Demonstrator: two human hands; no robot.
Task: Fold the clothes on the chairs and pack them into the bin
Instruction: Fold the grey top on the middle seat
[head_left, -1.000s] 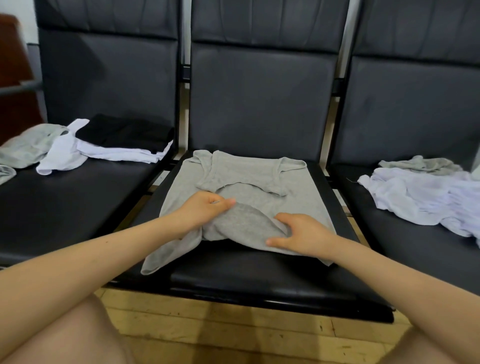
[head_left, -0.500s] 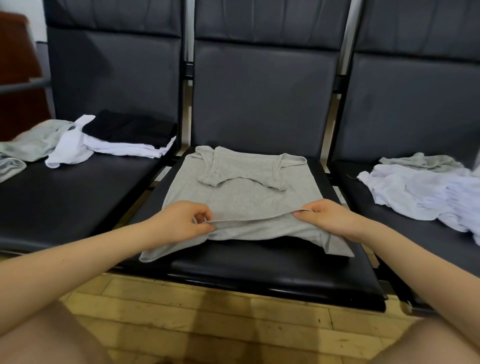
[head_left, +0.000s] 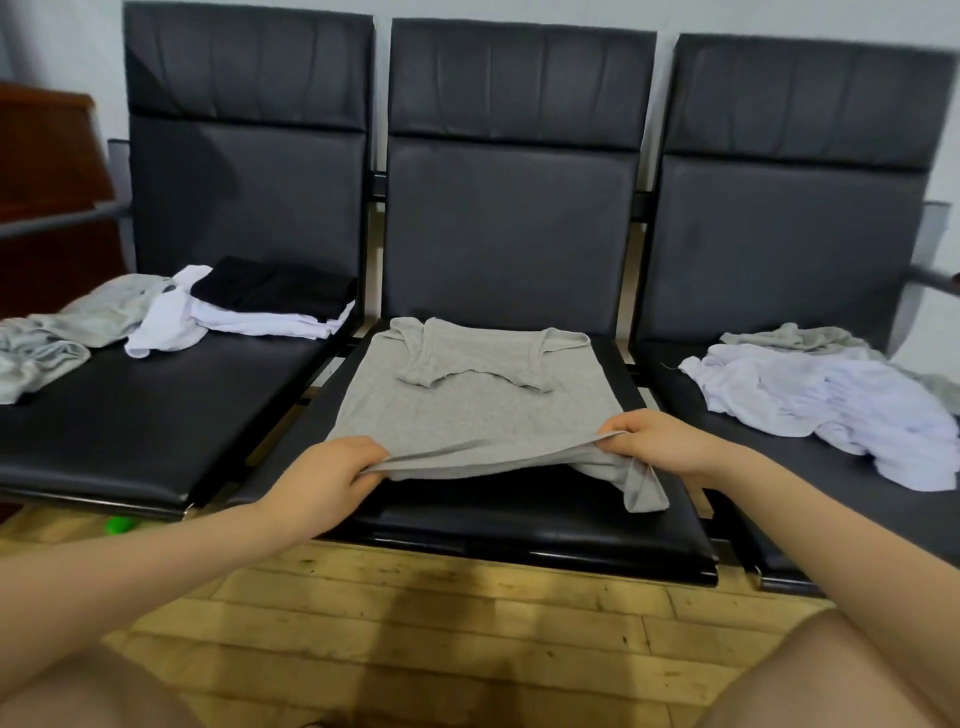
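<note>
Over at nine o'clock, a black garment (head_left: 275, 291) sits on white cloth on the left seat (head_left: 130, 415). Centre bench, the grey shirt (head_left: 467, 405) lies flat, sleeves folded in. The left hand (head_left: 327, 478) pinches its near hem, fingers closed on the fabric; the right hand (head_left: 654, 441) grips the same hem, lifting it. At three o'clock, a white pile (head_left: 831, 405) waits.

Your single head-worn camera looks forward and down from close in, squarely facing the middle chair (head_left: 519, 525) of a row of three, with your left hand (head_left: 332, 478) and right hand (head_left: 657, 441) low in frame.
</note>
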